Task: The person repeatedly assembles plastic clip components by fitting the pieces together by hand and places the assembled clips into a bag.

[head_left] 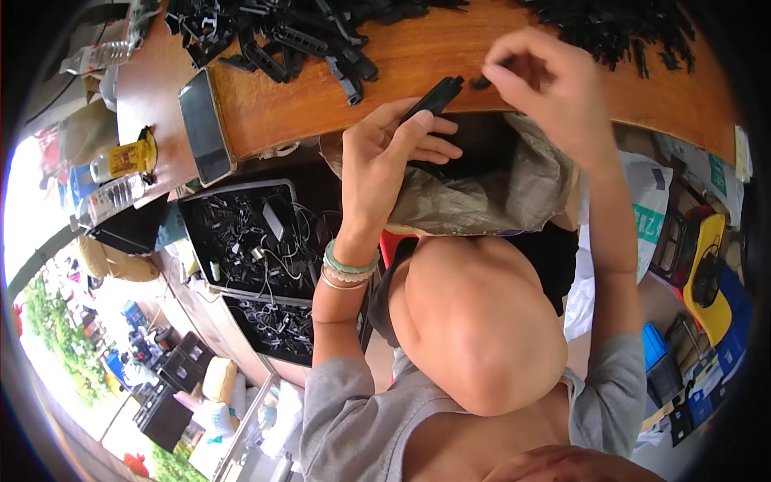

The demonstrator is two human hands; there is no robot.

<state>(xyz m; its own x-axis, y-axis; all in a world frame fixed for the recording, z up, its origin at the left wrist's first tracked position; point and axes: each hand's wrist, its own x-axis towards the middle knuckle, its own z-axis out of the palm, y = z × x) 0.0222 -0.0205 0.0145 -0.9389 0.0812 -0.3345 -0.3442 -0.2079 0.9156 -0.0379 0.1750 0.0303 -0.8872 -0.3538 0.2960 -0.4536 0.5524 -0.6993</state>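
My left hand (381,157), with bracelets at the wrist, is closed around a long black plastic part (438,98), which tilts up toward the right. To its right, over the table edge, my right hand (550,84) is pinched on a small dark piece (482,82), blurred and too small to name. The two pieces are close but apart. Below both hands a brown sack (482,197) hangs open at the table's front, its inside dark. Behind my left hand lies a heap of black plastic parts (277,44) on the wooden table (426,44).
A second heap of thin black pieces (622,28) lies at the far right. A phone (206,124) rests near the table's left edge. Lower left stand black trays (241,233) with small parts and cables. A white bag (638,209) and yellow chair (707,281) are at right.
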